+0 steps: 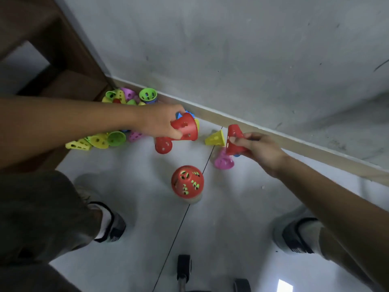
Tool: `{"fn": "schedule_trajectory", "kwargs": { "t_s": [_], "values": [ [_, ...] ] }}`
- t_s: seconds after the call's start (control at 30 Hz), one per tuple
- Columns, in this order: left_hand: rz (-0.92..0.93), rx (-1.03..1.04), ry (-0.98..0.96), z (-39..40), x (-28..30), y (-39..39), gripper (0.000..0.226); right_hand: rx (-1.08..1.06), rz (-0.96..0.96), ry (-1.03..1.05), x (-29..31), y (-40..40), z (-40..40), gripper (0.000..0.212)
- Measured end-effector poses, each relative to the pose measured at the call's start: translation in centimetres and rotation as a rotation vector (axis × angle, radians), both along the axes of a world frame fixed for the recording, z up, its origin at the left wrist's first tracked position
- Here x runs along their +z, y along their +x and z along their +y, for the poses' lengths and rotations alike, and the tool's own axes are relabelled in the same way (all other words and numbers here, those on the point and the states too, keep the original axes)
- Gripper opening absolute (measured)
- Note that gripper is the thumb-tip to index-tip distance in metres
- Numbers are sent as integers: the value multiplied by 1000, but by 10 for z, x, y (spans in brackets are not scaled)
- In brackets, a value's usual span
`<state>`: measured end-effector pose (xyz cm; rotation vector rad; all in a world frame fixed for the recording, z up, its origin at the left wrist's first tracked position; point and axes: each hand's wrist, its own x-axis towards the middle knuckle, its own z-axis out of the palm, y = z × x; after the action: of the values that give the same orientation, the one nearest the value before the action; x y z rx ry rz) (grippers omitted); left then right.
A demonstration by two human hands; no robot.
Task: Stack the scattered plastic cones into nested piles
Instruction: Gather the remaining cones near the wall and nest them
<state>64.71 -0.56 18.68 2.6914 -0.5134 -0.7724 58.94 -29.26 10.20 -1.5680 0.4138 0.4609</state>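
My left hand (162, 121) grips a red perforated cone (187, 127) held tilted above the floor. My right hand (259, 146) pinches another red cone (233, 140) near the wall. An upright nested pile (187, 182) with a red cone on top and green showing through its holes stands on the floor between my feet. A loose red cone (163, 145), a yellow cone (215, 139) and a pink cone (224, 160) lie near my hands. A blue cone (179, 115) peeks out behind my left hand.
A heap of green, yellow and pink cones (101, 141) lies at the left, with more cones (131, 96) in the corner by a brown wooden cabinet (52, 60). A skirting board (273, 133) runs along the grey wall. Both my shoes (111, 226) stand on the pale floor.
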Motion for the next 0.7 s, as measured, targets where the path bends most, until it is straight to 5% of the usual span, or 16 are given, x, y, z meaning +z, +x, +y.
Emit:
{"fn": "schedule_trajectory", "kwargs": {
  "t_s": [0.17,0.33,0.47,0.7],
  "values": [
    [18,-93,-12,8,50,-16,16,-71,-33,216,45,1,10,48],
    [69,-187,12,6,83,-40,20,-90,-52,290,64,-10,17,50],
    [98,-254,60,4,102,-51,26,-112,-54,340,75,-17,21,29],
    [120,-337,173,2,118,-51,28,-136,-47,403,92,-27,34,49]
  ]
}}
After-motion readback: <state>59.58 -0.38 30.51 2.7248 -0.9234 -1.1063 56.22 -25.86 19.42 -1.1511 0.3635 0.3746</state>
